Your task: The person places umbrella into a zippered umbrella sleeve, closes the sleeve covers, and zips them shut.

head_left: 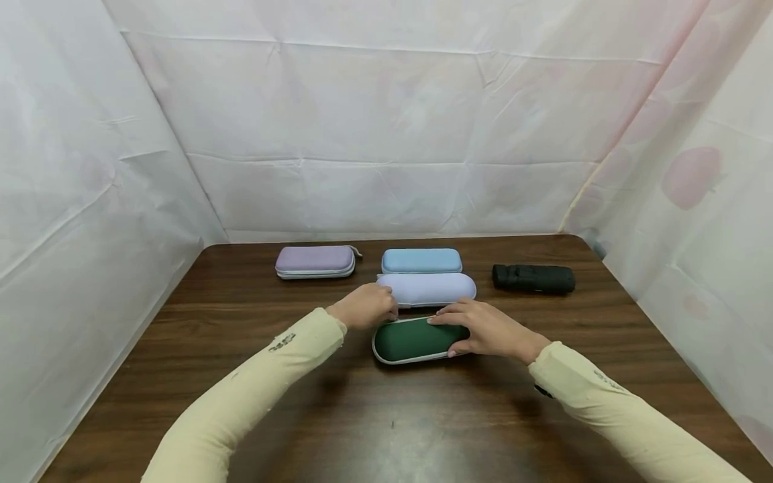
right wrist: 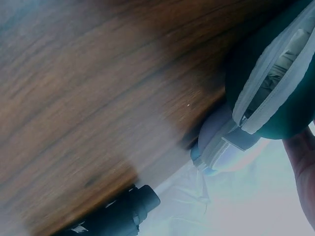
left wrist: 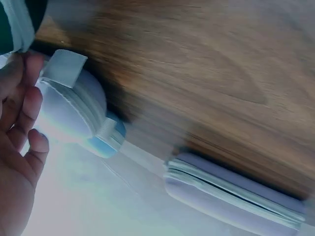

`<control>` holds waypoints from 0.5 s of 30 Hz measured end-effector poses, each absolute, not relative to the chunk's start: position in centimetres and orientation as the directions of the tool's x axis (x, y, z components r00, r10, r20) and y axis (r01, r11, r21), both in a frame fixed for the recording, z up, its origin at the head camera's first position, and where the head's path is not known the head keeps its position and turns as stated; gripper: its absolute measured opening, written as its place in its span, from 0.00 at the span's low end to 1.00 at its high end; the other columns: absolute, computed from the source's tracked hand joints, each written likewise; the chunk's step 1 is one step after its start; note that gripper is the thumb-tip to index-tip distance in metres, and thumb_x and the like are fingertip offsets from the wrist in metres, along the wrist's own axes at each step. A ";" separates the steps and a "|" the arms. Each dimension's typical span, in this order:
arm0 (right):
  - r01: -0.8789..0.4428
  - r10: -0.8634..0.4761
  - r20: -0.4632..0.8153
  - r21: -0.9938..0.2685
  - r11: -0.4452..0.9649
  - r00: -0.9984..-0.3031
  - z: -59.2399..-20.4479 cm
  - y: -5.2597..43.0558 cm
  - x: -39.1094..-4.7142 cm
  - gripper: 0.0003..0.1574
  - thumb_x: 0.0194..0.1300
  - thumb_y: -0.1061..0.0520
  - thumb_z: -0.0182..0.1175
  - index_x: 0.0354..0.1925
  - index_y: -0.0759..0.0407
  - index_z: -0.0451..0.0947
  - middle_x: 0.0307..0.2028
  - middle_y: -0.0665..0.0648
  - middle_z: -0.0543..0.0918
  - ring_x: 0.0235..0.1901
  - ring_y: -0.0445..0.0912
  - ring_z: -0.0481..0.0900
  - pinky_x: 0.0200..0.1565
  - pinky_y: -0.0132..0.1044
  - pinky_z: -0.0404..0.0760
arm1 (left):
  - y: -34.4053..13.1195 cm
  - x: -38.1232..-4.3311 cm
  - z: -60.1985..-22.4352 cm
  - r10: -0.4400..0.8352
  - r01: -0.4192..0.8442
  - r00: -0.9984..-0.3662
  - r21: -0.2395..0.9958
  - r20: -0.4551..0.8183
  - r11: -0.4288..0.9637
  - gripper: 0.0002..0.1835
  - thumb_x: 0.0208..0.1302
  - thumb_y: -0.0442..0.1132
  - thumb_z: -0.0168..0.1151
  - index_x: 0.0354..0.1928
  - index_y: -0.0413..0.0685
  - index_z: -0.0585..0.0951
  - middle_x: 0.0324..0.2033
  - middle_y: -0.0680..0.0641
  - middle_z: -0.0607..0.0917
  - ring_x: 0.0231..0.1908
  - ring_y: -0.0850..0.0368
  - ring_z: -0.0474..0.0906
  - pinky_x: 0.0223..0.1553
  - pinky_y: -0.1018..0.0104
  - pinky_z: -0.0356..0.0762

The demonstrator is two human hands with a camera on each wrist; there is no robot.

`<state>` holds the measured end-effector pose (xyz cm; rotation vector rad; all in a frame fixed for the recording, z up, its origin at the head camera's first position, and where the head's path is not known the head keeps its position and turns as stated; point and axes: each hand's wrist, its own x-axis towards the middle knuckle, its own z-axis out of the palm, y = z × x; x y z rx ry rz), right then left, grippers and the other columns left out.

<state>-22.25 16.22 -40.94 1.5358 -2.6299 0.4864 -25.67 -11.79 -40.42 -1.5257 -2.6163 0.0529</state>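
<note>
A green zip case [head_left: 417,340] lies on the table with pale zipper tape round its edge. My right hand [head_left: 492,330] grips its right end, fingers on top and thumb at the front side. At its back left edge, my left hand [head_left: 365,306] has thumb and forefinger pinched at the zipper; the zipper pull is hidden by the fingertips. The right wrist view shows the zipper [right wrist: 275,73] parted at the right end, with crinkled grey material inside. Directly behind stands a lavender zip case [head_left: 429,288], close to the left hand's knuckles.
A light blue case [head_left: 421,259] sits behind the lavender one. To the back left is a purple zip case [head_left: 315,259] with a loop. A black folded umbrella [head_left: 533,278] lies at the back right. White sheeting [head_left: 386,134] surrounds the brown wooden table [head_left: 253,302].
</note>
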 end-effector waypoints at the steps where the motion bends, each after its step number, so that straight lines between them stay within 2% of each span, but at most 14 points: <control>1: -0.857 -0.839 0.206 -0.241 0.455 -0.504 -40.9 16.3 -22.3 0.39 0.50 0.44 0.73 0.60 0.50 0.75 0.54 0.52 0.78 0.54 0.48 0.73 0.52 0.46 0.73 | -12.1 -25.6 -40.4 0.873 0.867 -0.479 -0.107 0.090 0.487 0.07 0.62 0.41 0.65 0.25 0.53 0.85 0.23 0.58 0.81 0.29 0.58 0.74 0.32 0.65 0.71; 7: -0.864 -0.838 0.226 -0.229 0.449 -0.496 -41.1 16.5 -22.3 0.39 0.51 0.44 0.72 0.61 0.50 0.75 0.53 0.53 0.78 0.53 0.48 0.74 0.51 0.47 0.74 | -13.9 -25.0 -41.0 0.861 0.851 -0.493 -0.138 0.121 0.507 0.03 0.59 0.41 0.67 0.29 0.56 0.86 0.27 0.59 0.84 0.33 0.60 0.75 0.30 0.67 0.67; 15: -0.859 -0.819 0.262 -0.209 0.468 -0.510 -41.4 16.3 -22.0 0.38 0.52 0.44 0.72 0.60 0.51 0.76 0.51 0.53 0.80 0.49 0.48 0.75 0.46 0.45 0.76 | -16.1 -23.8 -41.8 0.830 0.839 -0.519 -0.064 0.202 0.540 0.04 0.60 0.38 0.67 0.27 0.52 0.84 0.25 0.57 0.82 0.30 0.60 0.73 0.29 0.67 0.69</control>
